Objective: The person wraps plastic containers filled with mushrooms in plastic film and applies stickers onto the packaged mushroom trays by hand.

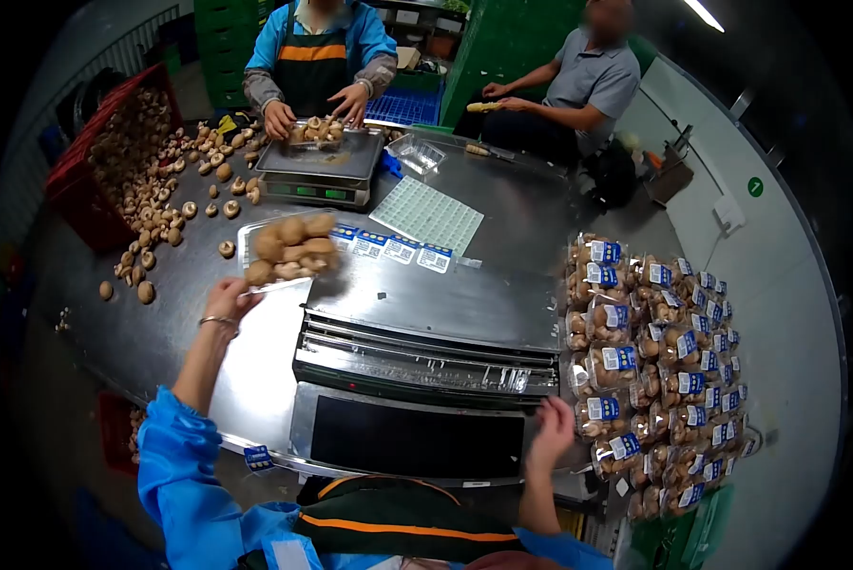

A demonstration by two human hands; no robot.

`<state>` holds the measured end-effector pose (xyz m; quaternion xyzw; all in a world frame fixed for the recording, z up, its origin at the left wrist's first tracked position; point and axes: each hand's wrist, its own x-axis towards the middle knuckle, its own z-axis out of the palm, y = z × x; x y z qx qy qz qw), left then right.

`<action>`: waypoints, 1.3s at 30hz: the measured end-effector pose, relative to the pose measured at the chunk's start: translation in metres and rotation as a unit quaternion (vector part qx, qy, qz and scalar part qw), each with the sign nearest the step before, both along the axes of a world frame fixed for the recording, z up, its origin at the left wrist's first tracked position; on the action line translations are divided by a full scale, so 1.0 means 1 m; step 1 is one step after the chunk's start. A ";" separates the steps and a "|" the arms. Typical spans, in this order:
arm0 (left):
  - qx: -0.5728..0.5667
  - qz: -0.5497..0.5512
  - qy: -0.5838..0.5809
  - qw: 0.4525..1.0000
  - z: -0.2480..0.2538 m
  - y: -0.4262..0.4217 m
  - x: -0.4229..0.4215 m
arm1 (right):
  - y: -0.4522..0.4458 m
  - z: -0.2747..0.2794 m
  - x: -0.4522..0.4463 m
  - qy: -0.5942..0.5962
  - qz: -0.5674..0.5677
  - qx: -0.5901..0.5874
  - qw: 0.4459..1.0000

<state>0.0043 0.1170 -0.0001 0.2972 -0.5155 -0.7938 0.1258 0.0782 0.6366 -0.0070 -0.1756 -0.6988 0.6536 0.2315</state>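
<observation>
Brown, round-capped mushrooms [293, 249] are filling a clear plastic tray [282, 284] beyond and rightward of the nearer left hand [229, 302], whose fingers are clamping its near-left corner; its long axis is seemingly running crosswise, blur softening its outline. The right hand [553, 432] is hanging well apart, finger spacing unclear.

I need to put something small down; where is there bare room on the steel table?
Two bare patches show on the steel table: one between the pale sheet and the packed trays, another between the loose mushrooms and the left forearm. It is crowded among those mushrooms, beside the scale, and along the trays.
</observation>
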 end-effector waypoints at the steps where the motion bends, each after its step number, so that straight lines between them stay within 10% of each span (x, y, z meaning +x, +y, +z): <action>1: 0.015 0.011 -0.001 1.000 -0.002 0.027 -0.012 | -0.011 0.001 -0.023 0.026 0.049 -0.014 0.998; 15: 0.043 -0.221 -0.070 0.972 0.003 0.207 -0.057 | -0.028 0.021 -0.113 0.077 0.242 0.326 0.910; 21: -0.253 -0.338 -0.057 0.905 0.009 0.205 -0.039 | -0.024 0.017 -0.107 0.076 0.260 0.389 0.880; 25: -0.449 -0.112 0.078 0.883 0.029 0.194 0.009 | -0.005 0.015 -0.105 0.044 0.197 0.364 0.909; 29: -0.736 -0.097 0.082 0.665 0.026 0.176 0.039 | 0.028 0.025 -0.100 -0.095 0.231 0.417 0.874; 39: -0.776 -0.193 -0.150 0.581 -0.015 0.205 0.041 | 0.009 -0.001 -0.083 -0.181 0.225 0.667 0.687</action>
